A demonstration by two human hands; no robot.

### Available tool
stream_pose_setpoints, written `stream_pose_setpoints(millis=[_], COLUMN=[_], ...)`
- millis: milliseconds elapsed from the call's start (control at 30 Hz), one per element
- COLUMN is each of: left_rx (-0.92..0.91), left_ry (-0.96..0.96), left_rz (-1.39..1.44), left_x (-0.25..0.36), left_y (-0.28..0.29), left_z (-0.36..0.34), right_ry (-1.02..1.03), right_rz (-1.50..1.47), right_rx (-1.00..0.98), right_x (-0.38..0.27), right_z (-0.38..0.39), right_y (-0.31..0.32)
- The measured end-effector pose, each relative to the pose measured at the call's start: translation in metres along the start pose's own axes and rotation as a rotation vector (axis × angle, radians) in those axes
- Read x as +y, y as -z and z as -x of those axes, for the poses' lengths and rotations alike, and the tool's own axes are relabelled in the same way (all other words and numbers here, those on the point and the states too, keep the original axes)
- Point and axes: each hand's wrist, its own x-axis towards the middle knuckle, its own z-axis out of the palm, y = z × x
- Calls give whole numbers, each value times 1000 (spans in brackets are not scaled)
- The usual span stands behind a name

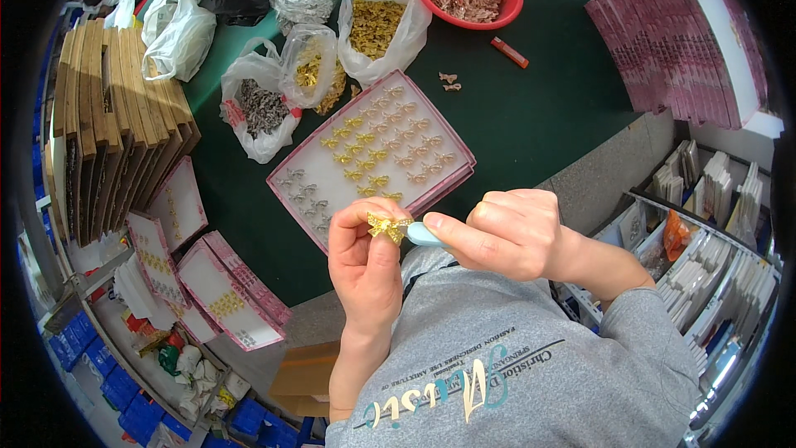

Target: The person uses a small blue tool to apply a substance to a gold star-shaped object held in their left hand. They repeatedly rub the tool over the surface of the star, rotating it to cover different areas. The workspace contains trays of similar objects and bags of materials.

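Gold bow (387, 229) in the left hand (365, 261), blue tool (424, 235) in the right hand (506, 236).
The left thumb and forefinger are pinching the bow, which sits at their tips. The right fingers are curled around the tool, with the thumb pressed along it; its end is just beside the bow, and I cannot tell if it touches. Beyond the left fingertips lies a tray (311, 158) with rows of silver, gold and pinkish bows (366, 138). Farther from the fingers, past the tray, are a bag (408, 37) of gold pieces (376, 26) and, to its right, a red bowl (507, 10).
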Motion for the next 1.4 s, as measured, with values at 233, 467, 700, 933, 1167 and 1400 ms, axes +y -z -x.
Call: stream_pose_setpoints(millis=[233,467,700,933,1167,1400], left_rx=[4,7,5,8,-52,-41], left_ry=[5,-3,-27,-29,-4,7], left_rz=[2,-8,-83,-110,31,46], left_x=[0,-1,0,2,2,-1], left_y=[0,0,-1,-1,-3,-1], left_z=[0,1,2,4,0,0], right_ry=[-1,1,-8,0,2,16], right_rz=[1,8,36,35,5,-10], right_rx=[-7,-8,-13,-40,84,-7], right_x=[0,0,-2,-2,0,1], right_z=[0,1,-1,-1,2,1], right_y=[0,0,4,6,4,6])
